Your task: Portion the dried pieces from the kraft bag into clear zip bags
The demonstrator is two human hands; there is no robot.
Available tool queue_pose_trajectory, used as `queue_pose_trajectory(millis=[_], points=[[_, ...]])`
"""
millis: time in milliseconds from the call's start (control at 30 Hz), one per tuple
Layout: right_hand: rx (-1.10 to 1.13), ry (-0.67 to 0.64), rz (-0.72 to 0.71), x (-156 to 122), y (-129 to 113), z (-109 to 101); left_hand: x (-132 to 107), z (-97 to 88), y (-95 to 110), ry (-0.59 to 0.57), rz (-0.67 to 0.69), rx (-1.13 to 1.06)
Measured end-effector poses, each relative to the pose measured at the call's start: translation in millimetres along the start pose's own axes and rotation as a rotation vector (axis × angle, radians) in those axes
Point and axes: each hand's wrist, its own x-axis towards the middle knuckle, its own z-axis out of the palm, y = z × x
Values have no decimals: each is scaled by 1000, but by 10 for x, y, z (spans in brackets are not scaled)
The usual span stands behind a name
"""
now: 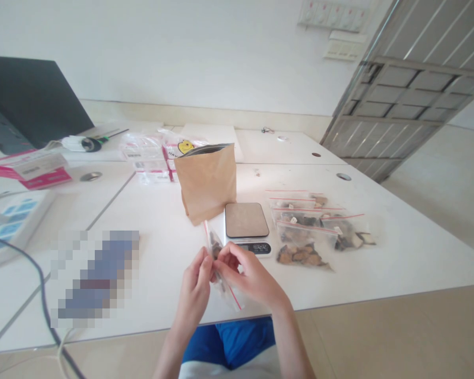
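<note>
Both my hands pinch a clear zip bag with a red seal line and dark dried pieces inside. My left hand grips its left side, fingers closed. From the right, my right hand has its fingers closed on the same bag, and they partly cover it. Just beyond my hands sits a small digital kitchen scale, its platform bare. Behind the scale's left side a brown paper bag stands upright with its top open. To the right lie several filled zip bags of dried brown and dark pieces.
Pink-and-white packages in clear plastic stand behind the paper bag. At left are a pixelated blue item, a white device with blue keys, a dark cable and a pink box. A black monitor stands farther back.
</note>
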Motion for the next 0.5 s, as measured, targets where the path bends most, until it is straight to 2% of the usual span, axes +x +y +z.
queue_pose_trajectory(millis=[133, 233, 300, 433, 500], points=[[-232, 13, -38, -19, -16, 26, -13, 30, -14, -54, 28, 29], [-288, 58, -55, 2, 17, 61, -8, 26, -9, -120, 56, 92], [-283, 112, -67, 25, 68, 39, 11, -16, -10, -116, 65, 158], [-232, 460, -93, 44, 194, -143, 61, -185, 5, 99, 101, 264], [-169, 565, -110, 31, 235, -223, 71, -250, 29, 128, 114, 275]])
